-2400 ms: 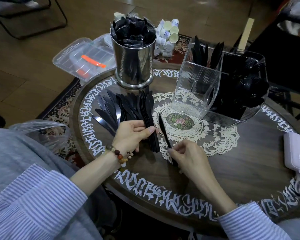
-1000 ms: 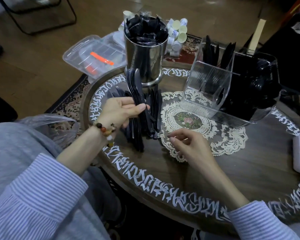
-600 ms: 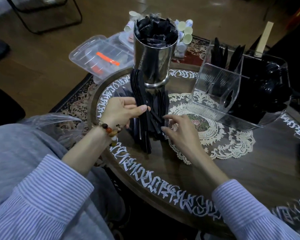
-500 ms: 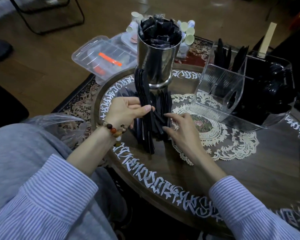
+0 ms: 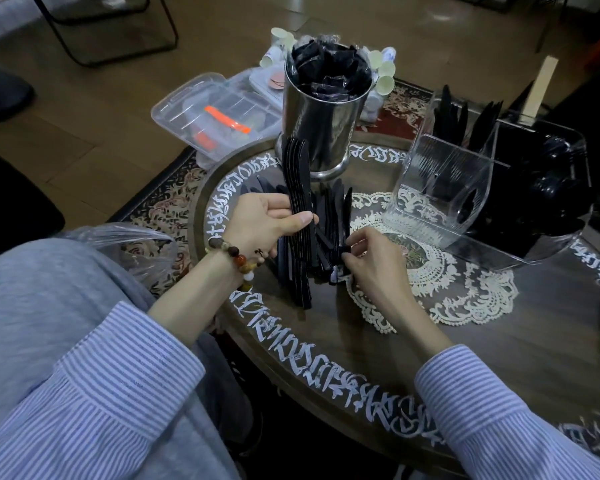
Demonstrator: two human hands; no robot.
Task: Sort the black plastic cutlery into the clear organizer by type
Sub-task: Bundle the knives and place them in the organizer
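My left hand (image 5: 260, 223) grips an upright bundle of black plastic knives (image 5: 297, 188), thumb across its front, above the round table (image 5: 465, 341). More loose black knives (image 5: 329, 233) lie on the table just behind and right of the bundle. My right hand (image 5: 371, 258) pinches the handle end of one of these loose knives (image 5: 340, 237) between thumb and fingers. The clear organizer (image 5: 440, 199) stands at the right rear; black knives stick up from its back compartment and dark cutlery fills its right side.
A steel canister (image 5: 323, 123) stuffed with black wrappers stands behind the knives. A white lace doily (image 5: 458, 289) lies mid-table. A clear lidded box (image 5: 219, 112) with an orange item sits on the floor at left, a plastic bag (image 5: 132, 244) on my lap.
My left hand lifted the knife bundle from flat on the table to upright. My right hand let go of a single knife, moved left to the loose pile and pinched another.
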